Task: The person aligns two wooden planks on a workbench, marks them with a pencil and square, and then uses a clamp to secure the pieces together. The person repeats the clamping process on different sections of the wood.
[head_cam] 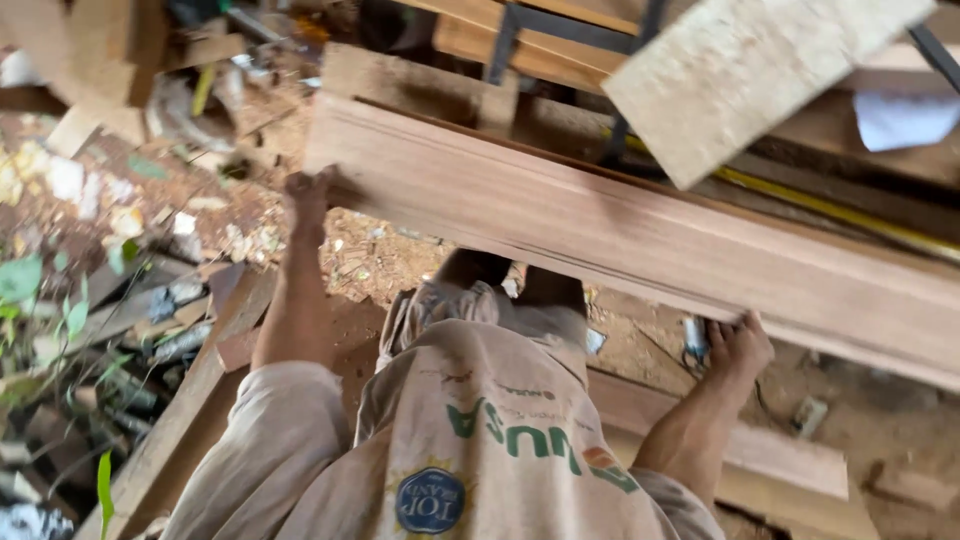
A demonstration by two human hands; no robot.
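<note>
Plank: long reddish wooden plank point(640, 235), held on edge, long axis running from upper left down to lower right, right end cut off by the frame.
Left hand: left hand point(305, 195) clamped on the plank's left end, fingers wrapped over the corner.
Right hand: right hand point(738, 348) cupped under the plank's lower edge, nearer its middle.
Hidden: right fingertips behind the plank; pale board point(740, 70) above it, blurred.

— The long plank point(640, 235)?
— It is reddish-brown, with pale streaks along the grain.
— The shirt point(470, 440)?
— It is beige, with green lettering and a round blue badge — the ground point(390, 250) beneath is rust-red.
</note>
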